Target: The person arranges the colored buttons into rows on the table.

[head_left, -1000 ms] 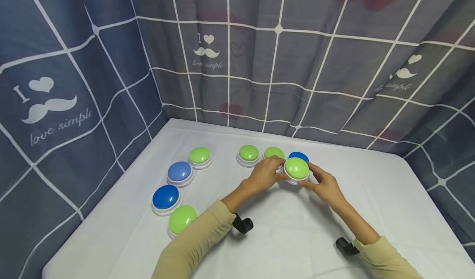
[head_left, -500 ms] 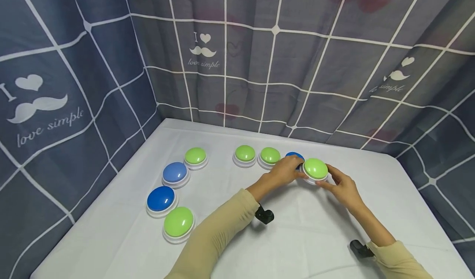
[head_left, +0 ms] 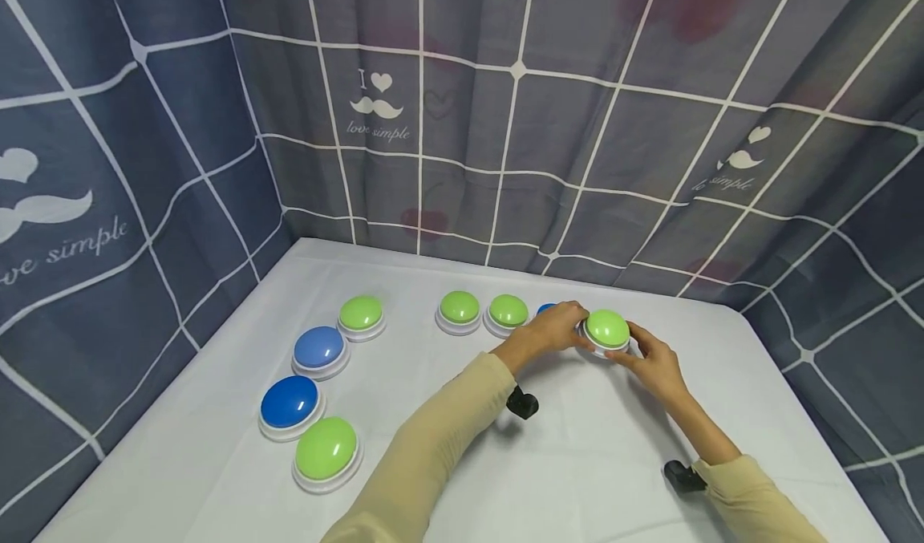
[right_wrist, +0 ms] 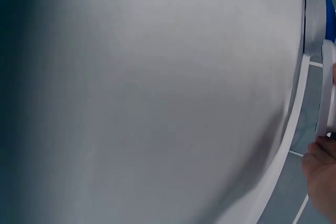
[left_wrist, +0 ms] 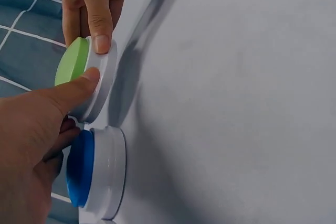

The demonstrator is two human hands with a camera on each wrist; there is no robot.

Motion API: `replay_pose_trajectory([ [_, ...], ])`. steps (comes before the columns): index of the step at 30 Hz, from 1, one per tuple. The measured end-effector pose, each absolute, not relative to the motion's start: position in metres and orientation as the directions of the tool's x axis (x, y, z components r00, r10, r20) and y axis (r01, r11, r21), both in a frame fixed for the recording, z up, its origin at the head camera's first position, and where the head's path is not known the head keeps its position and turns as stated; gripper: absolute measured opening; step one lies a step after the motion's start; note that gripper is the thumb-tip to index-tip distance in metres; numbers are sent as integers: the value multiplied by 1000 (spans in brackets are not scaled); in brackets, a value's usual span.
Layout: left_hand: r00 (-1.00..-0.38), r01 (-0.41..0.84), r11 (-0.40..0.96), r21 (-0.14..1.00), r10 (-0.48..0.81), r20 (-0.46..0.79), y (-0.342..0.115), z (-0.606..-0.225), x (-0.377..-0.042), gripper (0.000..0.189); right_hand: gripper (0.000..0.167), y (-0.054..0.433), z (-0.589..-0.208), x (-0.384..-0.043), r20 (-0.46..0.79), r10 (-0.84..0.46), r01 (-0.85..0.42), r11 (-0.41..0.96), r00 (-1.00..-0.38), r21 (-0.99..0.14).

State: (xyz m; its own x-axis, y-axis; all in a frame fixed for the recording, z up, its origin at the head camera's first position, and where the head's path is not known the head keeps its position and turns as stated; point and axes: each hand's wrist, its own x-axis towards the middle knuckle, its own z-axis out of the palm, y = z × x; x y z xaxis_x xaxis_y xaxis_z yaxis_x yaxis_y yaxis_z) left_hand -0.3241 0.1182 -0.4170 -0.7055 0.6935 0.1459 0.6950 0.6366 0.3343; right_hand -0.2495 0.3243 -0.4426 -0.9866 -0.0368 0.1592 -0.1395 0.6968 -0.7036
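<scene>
Both hands hold a push button with a green dome [head_left: 606,329] and a white round base at the right end of the back row. My left hand [head_left: 552,328] grips its left side, the thumb [left_wrist: 86,80] pressed on the base's rim. On the other side my right hand [head_left: 653,366] pinches the same base between thumb and fingers. In the left wrist view the base is tilted and its shadow falls on the cloth. A blue button [left_wrist: 80,169] stands right beside it, mostly hidden behind my left hand in the head view.
Two green buttons [head_left: 459,308] [head_left: 508,311] continue the back row leftward. Down the table's left side runs a line of a green [head_left: 361,314], a light blue [head_left: 319,348], a dark blue [head_left: 289,403] and another green button [head_left: 326,450]. A grid-patterned curtain [head_left: 462,126] surrounds the white-covered table [head_left: 577,463].
Both hands have carried the green button rightward, from in front of the blue button to its right side. The head view has shifted slightly to the right.
</scene>
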Motion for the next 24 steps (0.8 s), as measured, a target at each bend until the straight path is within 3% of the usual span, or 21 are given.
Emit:
replay_pose_trajectory([
  [10, -730, 677, 699, 232, 678, 84, 131, -422, -338, 31, 80, 321, -444, -262, 103, -14, -79, 743, -995, -665],
  [24, -725, 687, 727, 17, 683, 92, 135, -427, -332, 46, 76, 323, -448, -273, 28, -80, -80, 769, -996, -635],
])
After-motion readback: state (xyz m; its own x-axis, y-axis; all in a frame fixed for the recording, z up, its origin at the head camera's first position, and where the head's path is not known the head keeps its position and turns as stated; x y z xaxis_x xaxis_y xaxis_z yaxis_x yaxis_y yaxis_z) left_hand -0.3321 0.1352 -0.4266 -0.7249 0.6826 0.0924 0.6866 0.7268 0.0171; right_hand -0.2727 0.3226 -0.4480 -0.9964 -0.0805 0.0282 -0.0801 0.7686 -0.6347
